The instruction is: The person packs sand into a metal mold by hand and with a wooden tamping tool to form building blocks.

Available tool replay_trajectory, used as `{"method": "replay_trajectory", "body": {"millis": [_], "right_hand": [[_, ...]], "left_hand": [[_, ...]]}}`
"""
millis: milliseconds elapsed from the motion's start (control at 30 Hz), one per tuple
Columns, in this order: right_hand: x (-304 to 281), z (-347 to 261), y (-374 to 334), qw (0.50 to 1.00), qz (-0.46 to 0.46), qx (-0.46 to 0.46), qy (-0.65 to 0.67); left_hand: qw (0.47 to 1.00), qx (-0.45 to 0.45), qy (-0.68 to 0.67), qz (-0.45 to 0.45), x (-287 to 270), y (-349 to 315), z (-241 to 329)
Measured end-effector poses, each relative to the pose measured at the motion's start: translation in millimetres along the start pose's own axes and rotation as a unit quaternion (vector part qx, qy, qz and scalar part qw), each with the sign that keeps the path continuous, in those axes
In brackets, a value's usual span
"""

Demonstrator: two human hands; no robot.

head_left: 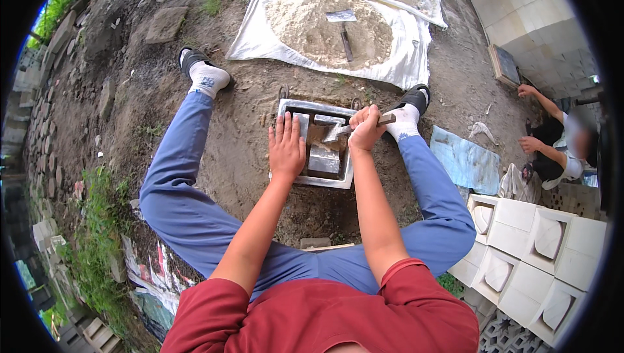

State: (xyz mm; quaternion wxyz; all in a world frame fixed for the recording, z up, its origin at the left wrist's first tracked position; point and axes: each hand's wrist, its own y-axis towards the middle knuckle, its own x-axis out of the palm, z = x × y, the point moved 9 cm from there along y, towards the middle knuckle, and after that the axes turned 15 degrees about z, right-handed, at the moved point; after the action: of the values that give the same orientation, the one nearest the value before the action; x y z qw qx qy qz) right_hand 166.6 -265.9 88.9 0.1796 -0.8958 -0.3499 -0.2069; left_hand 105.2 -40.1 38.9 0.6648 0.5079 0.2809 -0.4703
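Note:
A rectangular metal mould (349, 170) sits on the ground between my feet, with metal blocks inside it and some tan, sandy material (318, 135) among them. My left hand (286, 148) lies flat, fingers stretched, over the mould's left side and a block there. Closed around the handle of a small trowel (333, 133) is my right hand (366, 130), at the mould's right rim. The trowel's light blade reaches in over the sandy material, and its brown handle end sticks out to the right of the fist.
Ahead, a white sheet (250, 41) bears a pale sand heap (299, 25) with a hoe-like tool (346, 41) on it. A blue sheet (465, 158) lies right, near stacked cream blocks (523, 223). Another person (559, 138) sits at the far right. Stones and weeds lie left.

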Motion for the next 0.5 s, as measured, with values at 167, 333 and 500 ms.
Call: {"method": "replay_trajectory", "body": {"millis": [167,333,500], "right_hand": [[-4.8,-14.8,3.3,0.999,-0.011,-0.03,-0.031],[13.6,-33.0,-15.7,0.993,-0.091,-0.061,-0.034],[36.0,-20.5,-34.9,0.981,-0.19,-0.035,-0.032]], "left_hand": [[1.0,-0.001,-0.007,-0.004,0.9,-0.8,-0.8],[1.0,-0.001,-0.005,-0.002,1.6,-1.1,-1.8],[1.0,-0.005,-0.001,-0.005,0.9,-1.2,-3.9]]}}
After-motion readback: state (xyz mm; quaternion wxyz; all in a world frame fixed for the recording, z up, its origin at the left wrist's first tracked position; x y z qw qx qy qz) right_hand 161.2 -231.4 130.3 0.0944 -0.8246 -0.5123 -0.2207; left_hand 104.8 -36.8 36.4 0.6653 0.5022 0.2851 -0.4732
